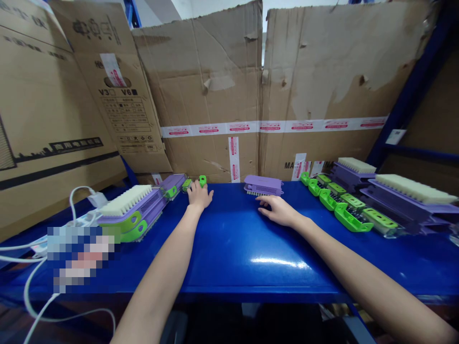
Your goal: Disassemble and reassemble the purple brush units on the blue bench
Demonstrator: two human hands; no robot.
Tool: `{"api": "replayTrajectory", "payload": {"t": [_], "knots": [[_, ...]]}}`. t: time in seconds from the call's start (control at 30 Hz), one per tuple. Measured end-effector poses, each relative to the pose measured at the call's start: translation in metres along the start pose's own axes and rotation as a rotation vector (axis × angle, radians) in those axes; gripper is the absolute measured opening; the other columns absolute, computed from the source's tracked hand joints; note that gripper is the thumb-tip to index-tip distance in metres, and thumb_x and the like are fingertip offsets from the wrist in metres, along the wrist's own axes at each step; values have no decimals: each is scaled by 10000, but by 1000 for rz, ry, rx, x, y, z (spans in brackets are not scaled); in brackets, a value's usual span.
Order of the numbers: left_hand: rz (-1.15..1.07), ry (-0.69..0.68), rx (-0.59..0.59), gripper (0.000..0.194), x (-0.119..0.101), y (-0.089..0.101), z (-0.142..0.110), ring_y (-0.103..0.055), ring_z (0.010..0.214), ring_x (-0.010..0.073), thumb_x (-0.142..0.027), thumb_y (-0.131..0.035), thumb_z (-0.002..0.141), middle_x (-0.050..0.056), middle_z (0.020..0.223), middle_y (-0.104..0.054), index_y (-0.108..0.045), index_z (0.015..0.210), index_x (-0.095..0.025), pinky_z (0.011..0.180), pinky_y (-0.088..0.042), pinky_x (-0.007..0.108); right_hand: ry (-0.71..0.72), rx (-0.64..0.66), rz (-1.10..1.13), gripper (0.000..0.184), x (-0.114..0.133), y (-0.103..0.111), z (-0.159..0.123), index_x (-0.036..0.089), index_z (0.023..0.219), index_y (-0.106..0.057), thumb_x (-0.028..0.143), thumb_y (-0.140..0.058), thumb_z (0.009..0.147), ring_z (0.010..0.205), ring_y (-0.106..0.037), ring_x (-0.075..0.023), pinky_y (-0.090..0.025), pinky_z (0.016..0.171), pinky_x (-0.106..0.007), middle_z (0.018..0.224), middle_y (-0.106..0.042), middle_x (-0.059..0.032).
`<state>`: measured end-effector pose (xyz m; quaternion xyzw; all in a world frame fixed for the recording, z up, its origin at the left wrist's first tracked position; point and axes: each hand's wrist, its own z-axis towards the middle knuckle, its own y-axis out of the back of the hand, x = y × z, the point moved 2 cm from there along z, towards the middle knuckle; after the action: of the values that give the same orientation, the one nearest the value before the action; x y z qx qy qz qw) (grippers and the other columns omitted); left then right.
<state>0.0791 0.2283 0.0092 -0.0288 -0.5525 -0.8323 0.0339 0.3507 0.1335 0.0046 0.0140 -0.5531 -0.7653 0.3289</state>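
My left hand [199, 195] reaches to the back of the blue table, its fingers spread over small green pieces. One green end piece [202, 180] shows just past its fingertips, and a green-and-clear part [187, 185] lies at its left; whether the fingers touch them I cannot tell. My right hand [278, 210] hovers with loosely bent, parted fingers in front of a purple brush body [263, 183]. That piece lies with pale bristles downward near the cardboard. No object shows in either hand.
Purple brushes with green ends [138, 210] are stacked at left, beside a white power strip [84, 220] and cables. On the right stand a row of green end pieces [349, 219], green-and-clear parts [380, 219] and stacked purple brush bodies [394, 205]. Cardboard [215, 100] walls the back.
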Motion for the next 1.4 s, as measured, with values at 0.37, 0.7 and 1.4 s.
{"api": "replayTrajectory", "payload": {"t": [0.37, 0.7, 1.4], "knots": [[46, -71, -62, 507, -6, 5, -4, -321, 1277, 362, -427, -373, 894, 208, 1416, -354, -488, 1307, -156, 1004, -266, 514, 58, -438, -56, 287, 5, 18, 0, 202, 1060, -649, 259, -441, 871, 1011, -544, -229, -450, 909, -385, 1038, -643, -88], [58, -88, -43, 498, -8, 6, -4, -325, 1279, 355, -424, -383, 890, 213, 1406, -362, -486, 1297, -157, 1013, -255, 530, -175, -441, -249, 524, -25, 15, 1, 154, 1306, -465, 363, -500, 827, 1155, -461, -314, -340, 980, -522, 1206, -572, -152], [41, 48, -144, 444, -3, 30, 12, -420, 1167, 354, -395, -392, 870, 216, 1263, -479, -561, 1176, -122, 963, -314, 514, -152, -337, -166, 390, -17, 13, 1, 208, 1169, -612, 411, -393, 917, 1115, -500, -261, -429, 939, -449, 1218, -534, -132]]}}
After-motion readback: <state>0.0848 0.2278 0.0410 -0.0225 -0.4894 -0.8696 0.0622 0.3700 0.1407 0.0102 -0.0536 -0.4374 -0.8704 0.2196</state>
